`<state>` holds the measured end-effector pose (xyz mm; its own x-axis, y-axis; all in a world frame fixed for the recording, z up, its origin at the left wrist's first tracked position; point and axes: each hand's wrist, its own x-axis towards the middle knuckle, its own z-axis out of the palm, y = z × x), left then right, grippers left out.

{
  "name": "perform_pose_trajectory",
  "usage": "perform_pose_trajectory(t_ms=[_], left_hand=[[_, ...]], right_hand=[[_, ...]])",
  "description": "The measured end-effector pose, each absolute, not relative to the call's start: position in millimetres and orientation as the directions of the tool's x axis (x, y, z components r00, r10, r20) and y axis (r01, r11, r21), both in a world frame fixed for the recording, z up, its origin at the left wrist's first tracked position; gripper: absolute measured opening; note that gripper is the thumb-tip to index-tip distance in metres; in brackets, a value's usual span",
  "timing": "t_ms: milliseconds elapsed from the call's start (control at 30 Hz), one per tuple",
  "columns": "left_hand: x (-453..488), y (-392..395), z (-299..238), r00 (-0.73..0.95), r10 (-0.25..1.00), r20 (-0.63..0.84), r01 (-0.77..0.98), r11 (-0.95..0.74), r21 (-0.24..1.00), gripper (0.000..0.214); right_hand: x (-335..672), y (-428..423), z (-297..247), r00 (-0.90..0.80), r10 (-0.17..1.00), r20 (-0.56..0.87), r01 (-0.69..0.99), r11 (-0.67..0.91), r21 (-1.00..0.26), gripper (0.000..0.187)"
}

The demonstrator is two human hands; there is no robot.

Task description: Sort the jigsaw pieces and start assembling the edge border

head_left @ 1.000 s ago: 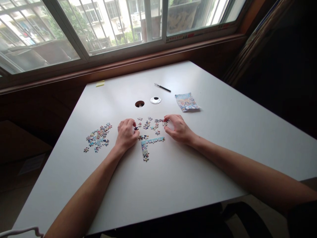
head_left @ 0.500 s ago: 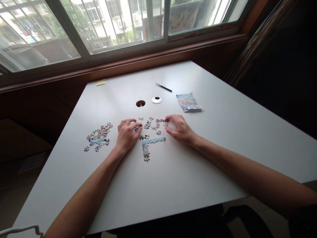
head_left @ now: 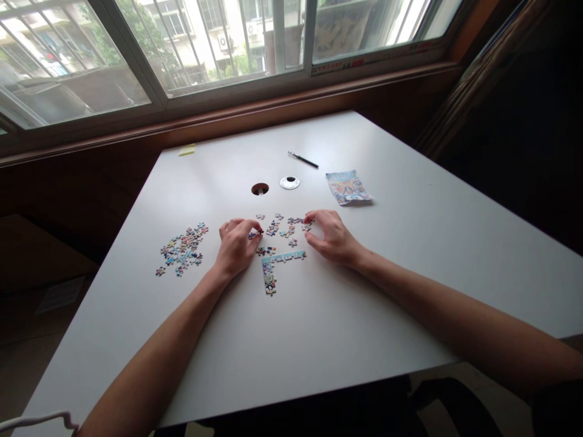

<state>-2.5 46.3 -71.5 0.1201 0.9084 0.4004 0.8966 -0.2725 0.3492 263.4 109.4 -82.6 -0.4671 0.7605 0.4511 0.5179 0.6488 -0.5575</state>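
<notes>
My left hand [head_left: 237, 246] is curled at the left of the loose puzzle pieces, with a small dark puzzle piece [head_left: 259, 232] at its thumb and index finger. Across from it, my right hand [head_left: 331, 235] rests on the table with thumb and index finger apart, its index fingertip beside a puzzle piece [head_left: 308, 225]. Between the hands lie several loose pieces [head_left: 272, 228]. Nearer to me is an L-shaped joined puzzle section [head_left: 284, 257], light blue along the top, with a short joined strip [head_left: 266, 250] just above its corner.
A pile of mixed puzzle pieces [head_left: 184, 249] lies left on the white table [head_left: 282, 352]. A printed puzzle picture sheet [head_left: 348, 187], a black pen [head_left: 303, 159], a round cover [head_left: 289, 182] and a cable hole [head_left: 260, 189] are farther back. A yellow sticky note [head_left: 187, 149] marks the far-left edge.
My left index finger has lifted and bent, and the dark piece at its tip shows more clearly. My right hand keeps its place. The view has shifted slightly.
</notes>
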Motion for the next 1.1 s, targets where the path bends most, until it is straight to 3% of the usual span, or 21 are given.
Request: perform_pose_trajectory(t_ms=[333,833,1100], left_hand=[[-4.5,43.1,-75.4,0.363,0.762,0.536,0.793,-0.555,0.252,0.016],[-3.3,40.0,-72.7,0.411,0.667,0.621,0.767,-0.622,0.160,0.014],[15.9,25.1,-63.9,0.592,0.501,0.632,0.676,-0.735,-0.050,0.018]], right_hand=[[262.7,102.7,-78.7,-0.532,0.665,0.524,0.480,0.746,-0.461,0.019],[261.0,87.8,-72.9,-0.762,0.455,0.461,0.318,0.883,-0.346,0.026],[259.0,83.3,-73.3,-0.737,0.385,0.556,0.229,0.916,-0.331,0.029]])
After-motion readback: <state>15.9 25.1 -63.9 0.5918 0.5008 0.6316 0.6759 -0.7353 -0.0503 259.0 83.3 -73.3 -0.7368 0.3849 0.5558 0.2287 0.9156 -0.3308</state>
